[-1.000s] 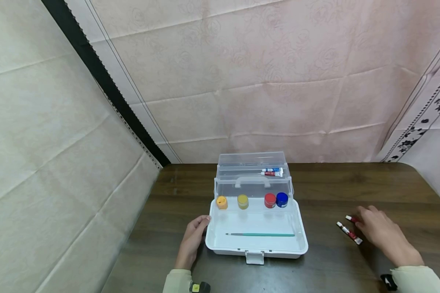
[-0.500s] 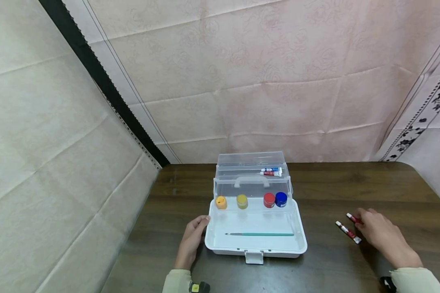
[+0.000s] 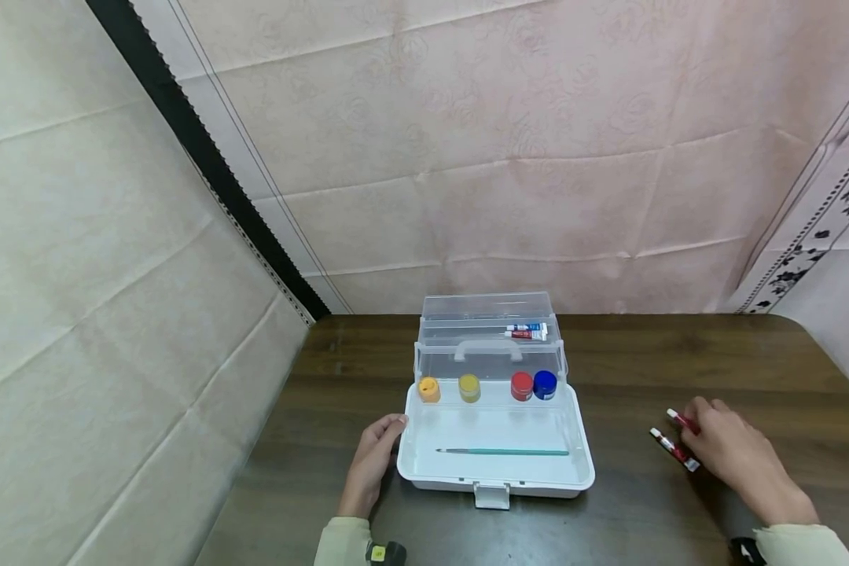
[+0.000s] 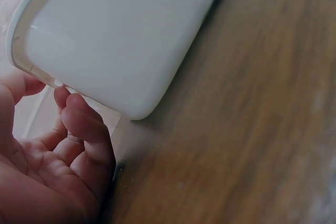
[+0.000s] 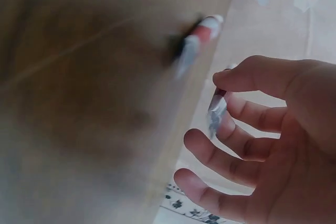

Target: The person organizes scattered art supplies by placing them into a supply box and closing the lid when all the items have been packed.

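At the left side of an open white storage box [image 3: 491, 428], my left hand [image 3: 373, 464] holds the rim between thumb and fingers. The left wrist view shows the fingertips right at the box edge [image 4: 100, 99]. Off to the right of the box, my right hand [image 3: 736, 456] pinches a dark red paint tube [image 3: 682, 420] between thumb and fingers, white cap pointing away. In the right wrist view the silver end of this paint tube [image 5: 216, 116] sticks out below the thumb. A second red and white paint tube [image 3: 674, 450] lies on the table beside the hand.
Inside the box stand an orange jar [image 3: 428, 390], a yellow jar [image 3: 469, 388], a red jar [image 3: 521, 386] and a blue jar [image 3: 545, 384]. Before them lies a green paintbrush [image 3: 509, 452]. Blue and red tubes [image 3: 527, 331] show at the clear lid [image 3: 460, 330]. A curtain [image 3: 502, 196] hangs behind.
My right hand has drawn the dark red paint tube up slightly, and more of it shows between the fingers. My left hand stays at the box rim.
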Available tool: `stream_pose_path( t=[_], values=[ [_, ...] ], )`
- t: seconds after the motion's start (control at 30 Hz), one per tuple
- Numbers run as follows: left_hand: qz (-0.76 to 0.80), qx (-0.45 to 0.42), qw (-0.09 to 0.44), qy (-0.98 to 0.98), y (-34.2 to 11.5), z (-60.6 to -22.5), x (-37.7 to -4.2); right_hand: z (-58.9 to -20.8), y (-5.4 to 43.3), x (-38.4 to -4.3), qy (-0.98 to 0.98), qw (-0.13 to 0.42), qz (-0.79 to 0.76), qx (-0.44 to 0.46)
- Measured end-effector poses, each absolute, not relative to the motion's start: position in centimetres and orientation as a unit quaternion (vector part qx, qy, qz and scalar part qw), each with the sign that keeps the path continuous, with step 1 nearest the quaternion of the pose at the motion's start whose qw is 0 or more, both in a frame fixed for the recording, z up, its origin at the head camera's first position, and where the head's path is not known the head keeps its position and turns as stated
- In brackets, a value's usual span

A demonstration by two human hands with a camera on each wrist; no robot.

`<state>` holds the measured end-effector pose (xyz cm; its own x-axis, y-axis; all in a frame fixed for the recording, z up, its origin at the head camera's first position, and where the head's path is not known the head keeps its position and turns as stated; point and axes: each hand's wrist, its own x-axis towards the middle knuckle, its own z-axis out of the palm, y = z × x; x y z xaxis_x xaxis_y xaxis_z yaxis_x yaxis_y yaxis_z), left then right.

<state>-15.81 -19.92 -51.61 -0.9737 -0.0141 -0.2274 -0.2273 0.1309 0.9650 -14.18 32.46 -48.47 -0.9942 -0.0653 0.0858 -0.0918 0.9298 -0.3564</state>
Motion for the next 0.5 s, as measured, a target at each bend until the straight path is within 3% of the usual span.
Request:
stream_pose_path(
  t=[0.17, 0.5],
  values=[
    [0.655, -0.081, 0.082, 0.747, -20.0, -51.7, -15.9, -47.3, 31.2, -14.5, -0.979, 0.077, 0.183, 0.047],
    [0.656, -0.083, 0.081, 0.746, -20.0, -51.8, -16.0, -44.7, 28.1, -15.2, -0.972, 0.109, 0.193, 0.072]
  ],
)
